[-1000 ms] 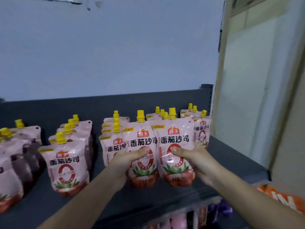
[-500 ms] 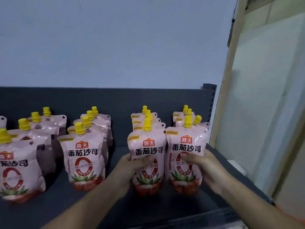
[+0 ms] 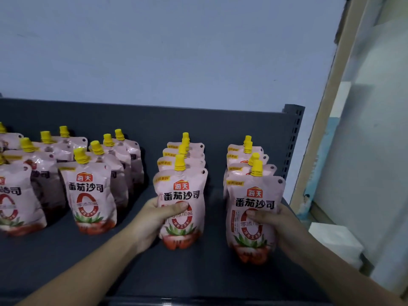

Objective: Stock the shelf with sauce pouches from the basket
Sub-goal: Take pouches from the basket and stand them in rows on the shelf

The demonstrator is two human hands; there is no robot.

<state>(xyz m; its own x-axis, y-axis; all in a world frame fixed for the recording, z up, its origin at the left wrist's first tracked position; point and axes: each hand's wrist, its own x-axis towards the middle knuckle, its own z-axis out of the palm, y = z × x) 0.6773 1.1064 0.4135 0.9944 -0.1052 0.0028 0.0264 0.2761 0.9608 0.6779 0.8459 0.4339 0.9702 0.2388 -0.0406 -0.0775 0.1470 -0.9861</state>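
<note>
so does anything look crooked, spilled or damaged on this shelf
Nothing spilled or torn. The right hand grips the rightmost pouch, the left hand its neighbour; both stand upright on the shelf. Only the caps behind the rightmost pouch sit slightly out of line.

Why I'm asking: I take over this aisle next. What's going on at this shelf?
A person is stocking a dark shelf with pink sauce pouches. The left hand grips the middle pouch and the right hand grips the end pouch, each upright at the front of its own row. More rows of pouches stand to the left. No basket is in view.
</note>
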